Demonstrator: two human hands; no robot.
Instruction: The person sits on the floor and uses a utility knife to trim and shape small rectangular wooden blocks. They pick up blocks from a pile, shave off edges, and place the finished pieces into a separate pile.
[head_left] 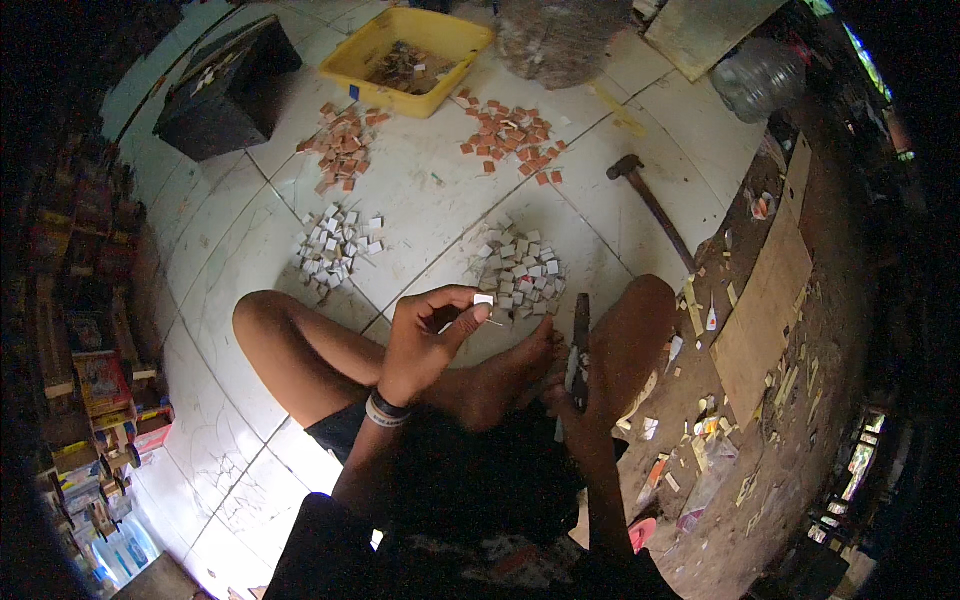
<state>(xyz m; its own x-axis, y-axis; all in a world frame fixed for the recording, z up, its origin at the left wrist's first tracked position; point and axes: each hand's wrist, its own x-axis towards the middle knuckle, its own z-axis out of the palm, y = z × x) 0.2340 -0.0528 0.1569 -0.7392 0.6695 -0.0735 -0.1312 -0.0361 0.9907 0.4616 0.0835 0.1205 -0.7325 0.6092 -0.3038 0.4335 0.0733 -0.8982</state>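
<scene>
Left hand (430, 325) up in front of the crossed legs, thumb and fingers pinching one small white square (483, 299); thin bit pokes out beside the thumb, can't tell what. Right hand (568, 400) low by the right knee, in shadow, looks closed around a dark tool (582, 325), kind unclear, pointing up. Tool and square apart.

Floor (420, 215) ahead: left white pile (335, 245), right white pile (520, 270), two reddish piles behind them, then a yellow basin (345, 55). Hammer (655, 210) lies off to the right.

Step, as judged: working on a single square, tool ready. Next move likely calls for keeping the pinch steady, fingertips clear, and bringing square and tool together.
</scene>
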